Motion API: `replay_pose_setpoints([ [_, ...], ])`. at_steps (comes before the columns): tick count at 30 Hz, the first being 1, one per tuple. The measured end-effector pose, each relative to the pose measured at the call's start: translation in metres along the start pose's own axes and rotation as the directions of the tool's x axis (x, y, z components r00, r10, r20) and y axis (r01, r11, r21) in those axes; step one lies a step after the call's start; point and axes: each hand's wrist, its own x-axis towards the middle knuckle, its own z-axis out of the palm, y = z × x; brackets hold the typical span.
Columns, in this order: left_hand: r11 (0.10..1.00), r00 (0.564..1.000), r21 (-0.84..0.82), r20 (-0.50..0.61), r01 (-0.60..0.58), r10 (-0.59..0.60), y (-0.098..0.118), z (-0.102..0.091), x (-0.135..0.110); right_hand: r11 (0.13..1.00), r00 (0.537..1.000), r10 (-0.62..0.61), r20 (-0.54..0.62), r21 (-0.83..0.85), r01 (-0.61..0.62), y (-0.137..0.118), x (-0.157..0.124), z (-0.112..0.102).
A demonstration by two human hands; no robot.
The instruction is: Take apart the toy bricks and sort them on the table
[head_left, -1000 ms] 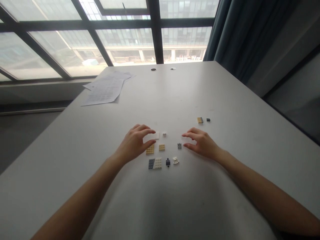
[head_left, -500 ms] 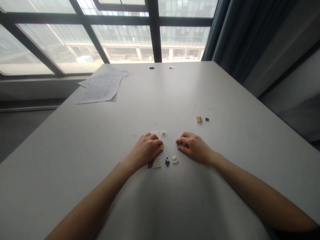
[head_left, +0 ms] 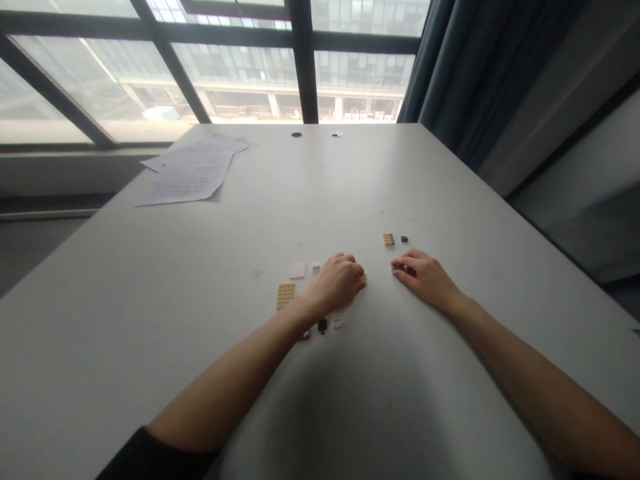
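My left hand (head_left: 340,281) is closed on a small tan toy brick (head_left: 364,280), whose end shows past the fingertips. To its right, my right hand (head_left: 424,275) pinches a small dark grey brick (head_left: 397,267). A gap separates the two held pieces. Behind my left wrist lie a tan studded plate (head_left: 286,295), a white flat piece (head_left: 297,271) and a tiny white piece (head_left: 316,267). Nearer me are a black piece (head_left: 323,325) and a white ridged piece (head_left: 339,323). My left forearm partly covers another small piece.
Beyond my right hand sit a tan-and-grey brick block (head_left: 389,239) and a small dark piece (head_left: 405,239). Printed sheets of paper (head_left: 187,175) lie at the far left of the white table (head_left: 320,193). Windows and a blue curtain (head_left: 450,73) border it.
Both hands have moved right, carrying their bricks, the right one also farther from me. The tan plate and white flat piece are now uncovered. The view has shifted slightly.
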Motion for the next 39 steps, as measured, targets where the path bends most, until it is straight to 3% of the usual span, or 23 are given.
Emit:
replay_pose_setpoints([
  [4,1.000,1.000,-0.008,0.004,-0.029,0.029,0.019,0.014,0.047,0.997,0.994,0.054,-0.090,-0.057,-0.060,0.036,0.005,-0.010],
  [8,0.999,0.999,-0.013,0.003,-0.039,0.039,0.029,0.023,0.074,0.998,0.993,0.035,-0.116,-0.047,-0.041,0.048,0.007,-0.010],
  [23,0.997,0.999,-0.067,-0.006,-0.042,0.042,0.035,0.024,0.084,0.991,0.988,-0.097,-0.121,-0.102,0.085,0.043,0.002,-0.006],
  [28,0.992,0.995,-0.106,-0.068,-0.076,0.069,0.030,-0.001,0.053,0.993,0.981,-0.077,-0.180,-0.099,0.060,0.040,-0.001,-0.008],
  [31,0.986,0.986,-0.113,-0.129,-0.120,0.105,0.002,-0.031,0.015,0.997,0.972,-0.034,-0.232,-0.080,0.015,0.040,-0.004,-0.009],
  [35,0.990,0.988,-0.101,-0.115,0.095,-0.106,-0.058,-0.067,-0.037,0.996,0.953,-0.039,-0.299,-0.085,0.013,0.029,-0.001,-0.006],
  [39,0.972,0.976,-0.091,0.003,0.217,-0.217,-0.094,-0.075,-0.063,0.986,0.959,-0.165,-0.228,-0.049,0.158,-0.010,0.020,0.011],
])
